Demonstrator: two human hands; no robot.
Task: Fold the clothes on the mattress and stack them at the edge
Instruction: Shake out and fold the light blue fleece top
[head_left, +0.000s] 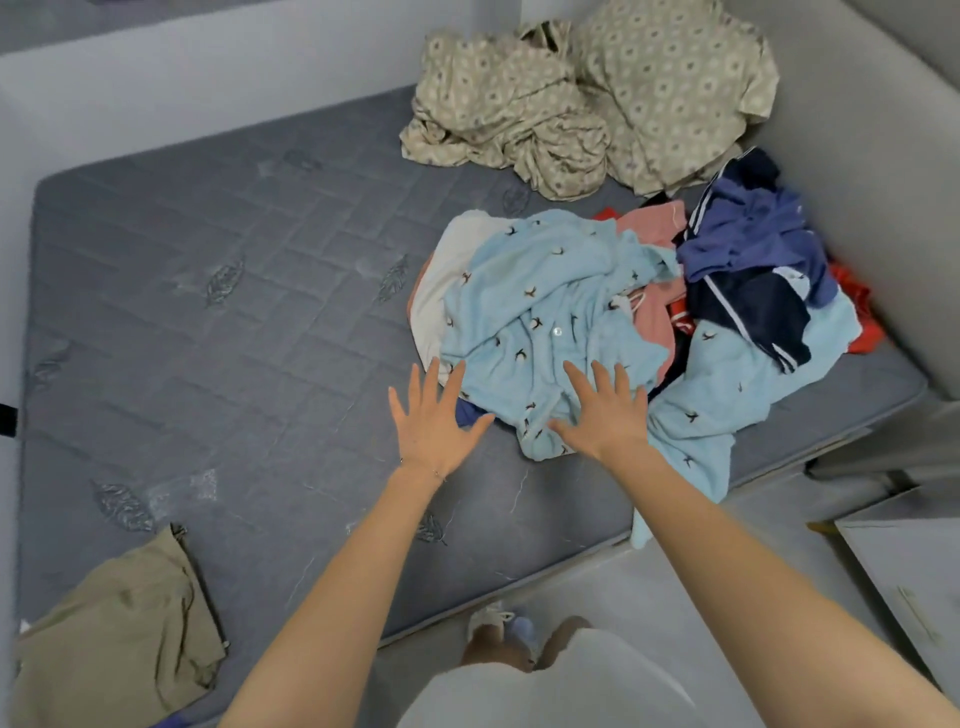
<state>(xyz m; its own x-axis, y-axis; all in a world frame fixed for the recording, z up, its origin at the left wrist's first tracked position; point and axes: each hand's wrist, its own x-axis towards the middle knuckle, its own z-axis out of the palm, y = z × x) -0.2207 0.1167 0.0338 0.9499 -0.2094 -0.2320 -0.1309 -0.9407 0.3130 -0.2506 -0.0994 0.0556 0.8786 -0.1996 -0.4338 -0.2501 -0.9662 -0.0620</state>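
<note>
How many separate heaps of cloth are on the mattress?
3: beige patterned heap at the far edge; mixed pile on the right; khaki garment at the near-left corner. The pile may hide more.

- The khaki garment (119, 634) ran off the lower left edge.
- The pink garment (652, 221) lay mostly hidden beneath the light blue shirt (540, 306).
- The red garment (862, 322) showed only slivers under the navy striped garment (748, 306).

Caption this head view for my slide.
Open left hand and right hand reach for a crumpled light-blue shirt on a grey mattress.
</note>
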